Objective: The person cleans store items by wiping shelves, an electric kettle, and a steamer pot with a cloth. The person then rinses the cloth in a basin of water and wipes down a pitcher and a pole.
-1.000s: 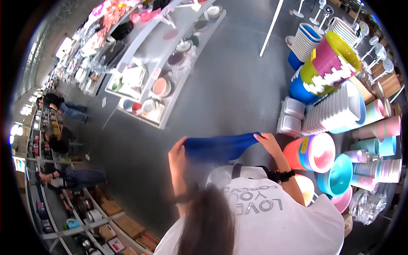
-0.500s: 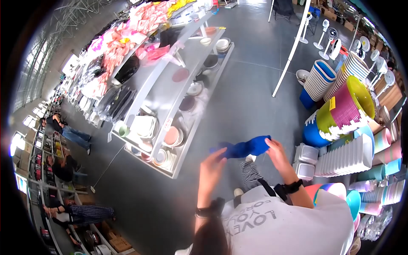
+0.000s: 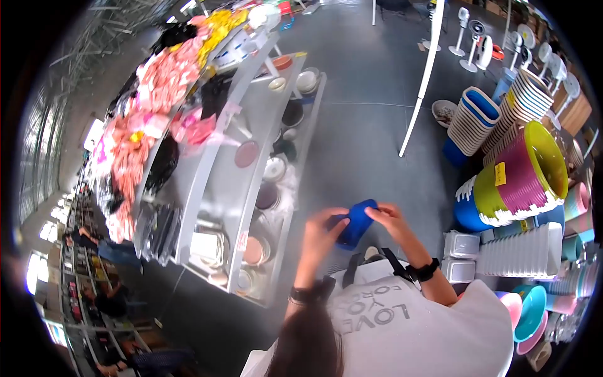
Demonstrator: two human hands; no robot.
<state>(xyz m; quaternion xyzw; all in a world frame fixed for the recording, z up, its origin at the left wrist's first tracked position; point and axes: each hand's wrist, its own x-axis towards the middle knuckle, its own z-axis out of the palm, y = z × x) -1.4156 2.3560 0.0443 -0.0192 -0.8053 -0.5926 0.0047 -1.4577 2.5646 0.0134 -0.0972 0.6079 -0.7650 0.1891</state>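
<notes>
A soft dark blue piece of cloth (image 3: 359, 223) is held up in front of my body, bunched and folded between both hands. My left hand (image 3: 321, 231) pinches its left side, thumb and fingers closed on it. At its upper right edge, my right hand (image 3: 391, 220) grips the cloth between thumb and fingers. The two hands are close together over the grey floor (image 3: 364, 151). Which kind of cloth article this is I cannot make out.
A white shelf unit (image 3: 217, 160) with bowls, plates and pink bags stands to the left. Stacked buckets (image 3: 518, 173), white bins (image 3: 518, 251) and basins (image 3: 531, 311) line the right. A white pole (image 3: 422, 88) rises ahead; fans (image 3: 483, 50) stand beyond.
The blue cloth was stretched sideways between my hands; now it is gathered and more upright. My hands have come closer together. The view has turned a little, shifting the shelf left.
</notes>
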